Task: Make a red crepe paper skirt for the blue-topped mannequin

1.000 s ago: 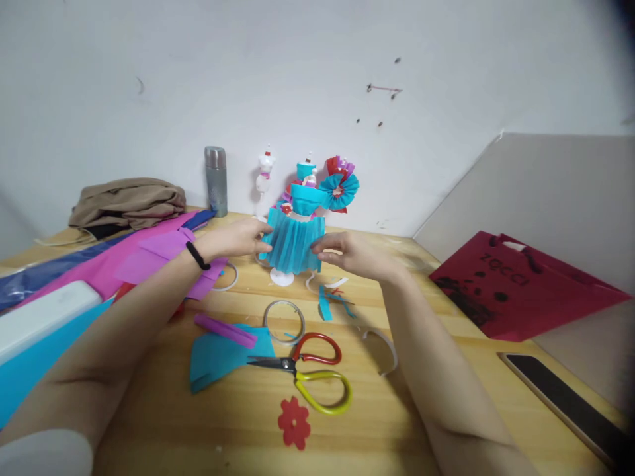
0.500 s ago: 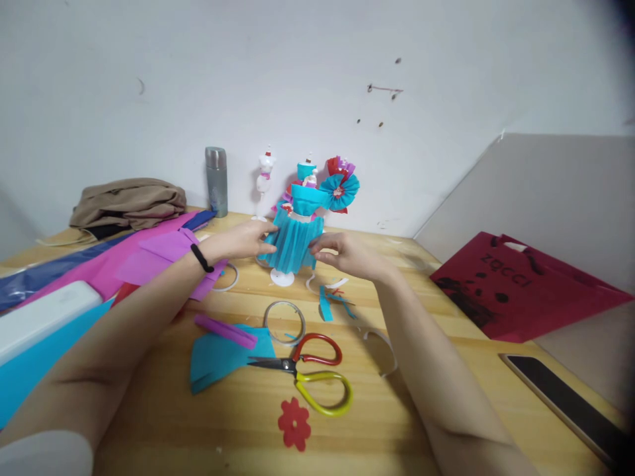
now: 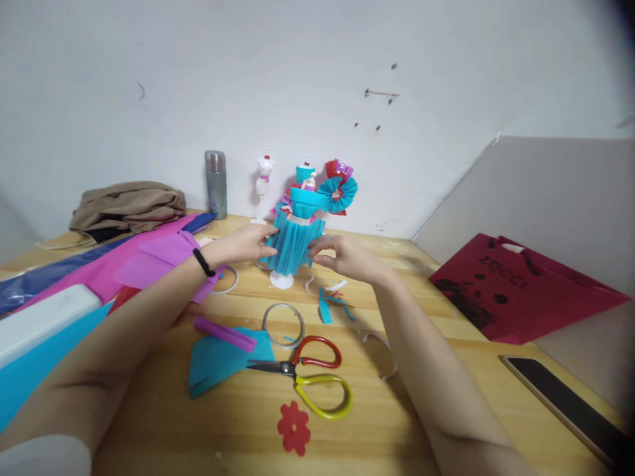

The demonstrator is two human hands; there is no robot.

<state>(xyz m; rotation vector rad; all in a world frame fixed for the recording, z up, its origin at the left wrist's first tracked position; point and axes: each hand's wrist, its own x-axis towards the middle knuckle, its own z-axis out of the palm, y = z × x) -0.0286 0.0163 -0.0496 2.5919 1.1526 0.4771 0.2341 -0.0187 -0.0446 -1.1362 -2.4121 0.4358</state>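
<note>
A small dress form on a round white stand (image 3: 282, 280) wears a teal crepe-paper top (image 3: 305, 201) and a pleated teal paper skirt (image 3: 294, 244). My left hand (image 3: 247, 243) holds the skirt's left side, thumb and forefinger on the pleats. At the right side, my right hand (image 3: 342, 256) has its fingers bent and pinches the skirt's edge. Scissors with red and yellow handles (image 3: 302, 370) lie partly open in front, their blades over a folded teal paper piece (image 3: 223, 360). A rolled purple strip (image 3: 225, 334) rests on that paper.
Tape rolls (image 3: 284, 325), teal scraps (image 3: 325, 307) and a red paper flower (image 3: 294, 428) lie on the wooden table. Behind are a white dress form (image 3: 263, 182), paper flowers (image 3: 338, 193) and a flask (image 3: 215, 185). A red bag (image 3: 516, 287) and phone (image 3: 560, 403) are right.
Both hands stay at the skirt's sides with hardly any movement. The whole view has shifted very slightly.
</note>
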